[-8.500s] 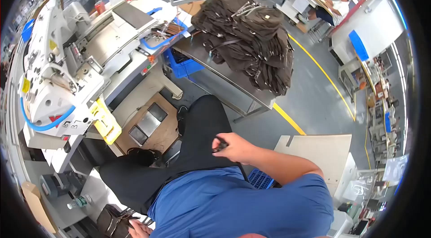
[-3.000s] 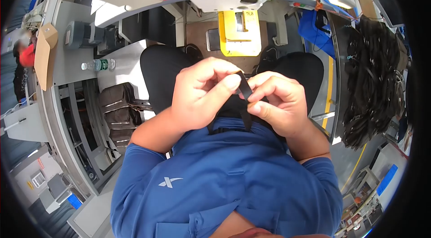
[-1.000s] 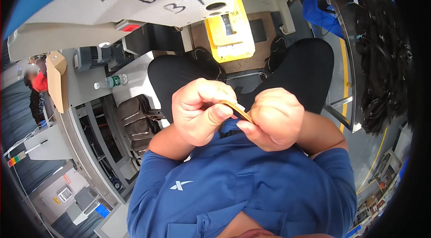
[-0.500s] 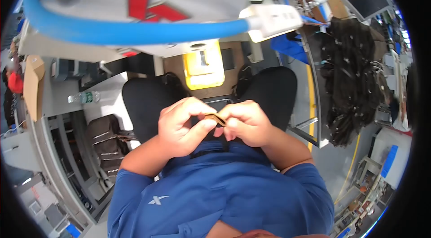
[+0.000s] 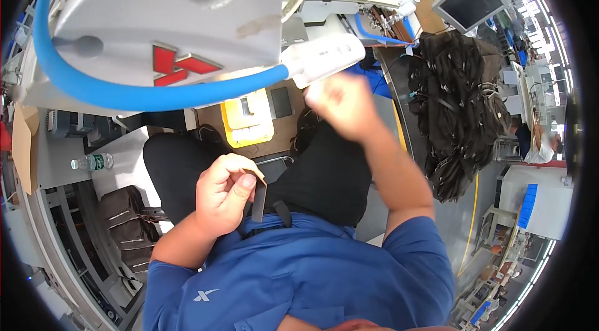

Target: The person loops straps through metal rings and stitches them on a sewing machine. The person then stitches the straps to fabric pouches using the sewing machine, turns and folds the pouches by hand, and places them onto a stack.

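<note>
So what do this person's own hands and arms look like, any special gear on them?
No gear shows. The left hand is gloveless; the right hand looks bare too, though blurred. Both forearms are uncovered below plain blue short sleeves, with no watch or cable visible on them.

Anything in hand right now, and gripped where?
Left hand: a dark strip with a tan edge, pinched near its upper end between thumb and fingers, lower end free. Right hand: motion-blurred, can't tell.
</note>
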A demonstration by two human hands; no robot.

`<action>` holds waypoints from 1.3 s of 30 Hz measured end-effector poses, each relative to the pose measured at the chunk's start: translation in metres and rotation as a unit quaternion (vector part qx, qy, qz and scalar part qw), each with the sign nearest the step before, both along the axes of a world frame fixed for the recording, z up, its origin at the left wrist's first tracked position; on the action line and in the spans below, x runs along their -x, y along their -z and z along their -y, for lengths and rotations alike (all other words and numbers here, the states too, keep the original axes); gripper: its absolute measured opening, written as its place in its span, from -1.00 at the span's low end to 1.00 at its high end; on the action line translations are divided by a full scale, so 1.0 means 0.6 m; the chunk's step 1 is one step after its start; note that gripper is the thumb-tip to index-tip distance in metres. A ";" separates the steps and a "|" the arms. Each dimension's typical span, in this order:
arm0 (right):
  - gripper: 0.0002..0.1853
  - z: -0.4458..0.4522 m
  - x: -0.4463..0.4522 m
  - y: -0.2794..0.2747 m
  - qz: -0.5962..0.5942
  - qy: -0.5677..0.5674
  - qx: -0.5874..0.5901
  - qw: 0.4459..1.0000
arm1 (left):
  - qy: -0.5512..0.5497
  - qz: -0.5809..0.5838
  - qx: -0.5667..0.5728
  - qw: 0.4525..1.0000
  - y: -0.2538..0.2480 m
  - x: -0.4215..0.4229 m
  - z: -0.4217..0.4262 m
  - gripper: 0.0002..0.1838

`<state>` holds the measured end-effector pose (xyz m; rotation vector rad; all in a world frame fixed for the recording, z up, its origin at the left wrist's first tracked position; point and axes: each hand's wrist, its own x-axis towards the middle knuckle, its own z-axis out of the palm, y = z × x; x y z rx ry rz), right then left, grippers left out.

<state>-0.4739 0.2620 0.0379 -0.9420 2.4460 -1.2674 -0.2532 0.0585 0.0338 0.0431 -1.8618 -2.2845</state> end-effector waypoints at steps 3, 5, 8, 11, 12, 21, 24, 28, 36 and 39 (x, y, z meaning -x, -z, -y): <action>-0.73 -0.038 0.218 0.057 -0.171 0.253 -0.063 0.950 | 0.013 0.019 -0.036 0.999 0.006 -0.007 -0.001 -0.87; -0.76 -0.085 0.333 0.103 -0.251 0.272 -0.088 0.925 | 0.019 0.034 -0.026 0.999 0.011 -0.012 -0.003 -0.89; -0.76 -0.114 0.402 0.106 -0.323 0.298 -0.265 0.858 | 0.011 0.047 -0.013 0.999 0.014 -0.020 0.001 -0.90; -0.34 -0.133 0.416 0.071 -0.180 0.379 -0.371 0.828 | -0.010 0.057 -0.011 0.998 0.016 -0.022 0.007 -0.91; -0.25 -0.147 0.431 0.069 -0.115 0.389 -0.385 0.829 | -0.013 0.055 -0.014 0.998 0.018 -0.021 0.009 -0.91; -0.26 -0.204 0.476 0.074 -0.127 0.366 -0.319 0.865 | 0.015 0.089 -0.001 0.996 0.040 -0.007 0.005 -0.91; -0.27 -0.193 0.469 0.075 -0.211 0.389 -0.379 0.813 | 0.031 0.097 0.014 0.995 0.033 0.000 0.001 -0.91; -0.34 -0.165 0.418 0.063 -0.334 0.340 -0.365 0.800 | 0.041 0.101 0.015 0.994 0.037 0.004 -0.001 -0.87; -0.47 -0.116 0.418 0.085 -0.172 0.280 -0.418 0.847 | 0.060 0.096 0.059 0.992 0.047 0.003 -0.008 -0.81; -0.38 -0.100 0.426 0.093 -0.163 0.288 -0.412 0.849 | 0.049 0.106 0.072 0.991 0.039 -0.001 -0.009 -0.83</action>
